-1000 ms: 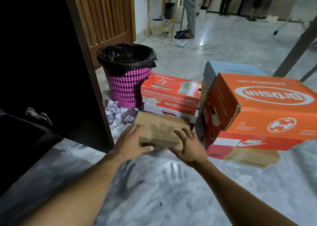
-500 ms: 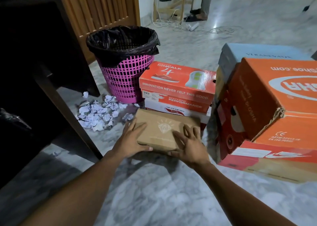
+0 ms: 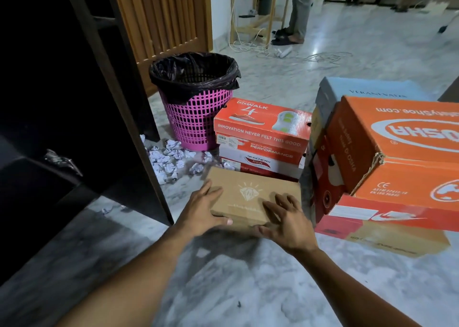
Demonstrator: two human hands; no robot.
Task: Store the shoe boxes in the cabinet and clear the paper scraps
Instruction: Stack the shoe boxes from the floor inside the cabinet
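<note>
Gripping the brown cardboard shoe box (image 3: 250, 195) by both ends: clasping its left end with the left hand (image 3: 198, 215), fingers over the lid and thumb pressing along the near edge, and clasping its right end with the right hand (image 3: 285, 225), fingers spread and hooked on the lid, thumb tucked at the lower near edge. Holding it low over the marble floor (image 3: 248, 289), just in front of the stacked Skechers boxes (image 3: 260, 138) and to the right of the open dark cabinet (image 3: 87, 128); probably hanging just clear of the floor, judging by the shadow beneath, though hard to tell for certain. Expecting a light, stiff, dry carton with a lift-off lid, so judging it best taken by the short ends or from under the base, never by the lid alone, and squeezing gently to avoid denting. Making out a pale diamond emblem on its lid, with a line of print below too faint to read. Reading "WALK 4", "INNOVATION NEVER FELT THIS GOOD." and "SKECHERS PERFORMANCE" on the upper Skechers carton, "SKECHERS Arch Fit" on the one below. Reading upside-down "OSHA", "Shoe.com" and a CE mark on the big orange box (image 3: 397, 138), stacked above a red Nike box (image 3: 372, 217) with its swoosh showing. Noting crumpled paper scraps (image 3: 169, 162) lying on the floor beside the pink wastebasket (image 3: 196, 128), not yet cleared.
</note>
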